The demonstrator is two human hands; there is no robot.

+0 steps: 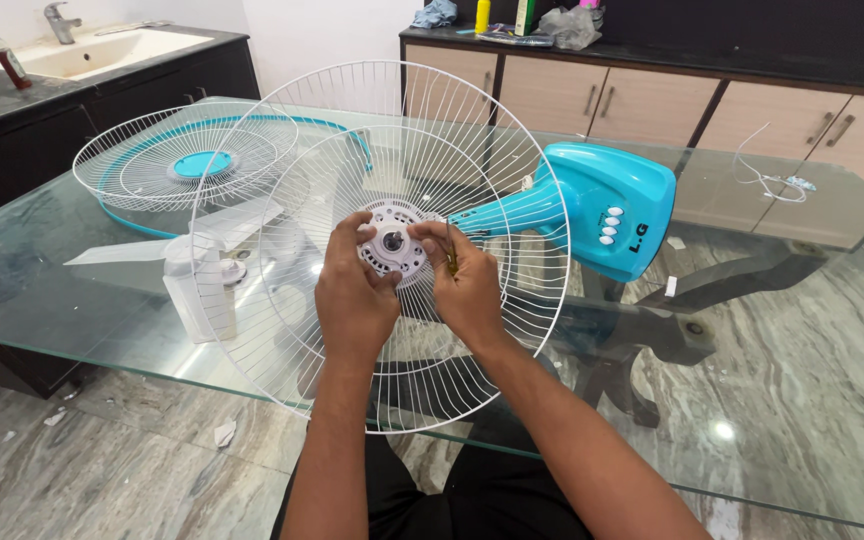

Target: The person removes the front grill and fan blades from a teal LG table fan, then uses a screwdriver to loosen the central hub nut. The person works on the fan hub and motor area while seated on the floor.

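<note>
A turquoise fan body (607,205) lies on its side on the glass table (802,330), with a white wire rear guard (282,330) mounted upright at its motor end. My left hand (352,290) grips the left side of the white motor hub (392,243) at the guard's middle. My right hand (467,285) pinches the hub's right side and holds a thin dark tool (450,258), mostly hidden by the fingers. A second white guard with a turquoise centre and rim (187,165) lies flat at the far left. The translucent white fan blade (207,270) rests behind the upright guard.
A black counter with a sink (102,50) stands at the back left. Beige cabinets (652,100) with bottles and cloths on top line the back wall. A loose white wire (767,180) lies at the table's far right. Marble floor shows beneath the glass.
</note>
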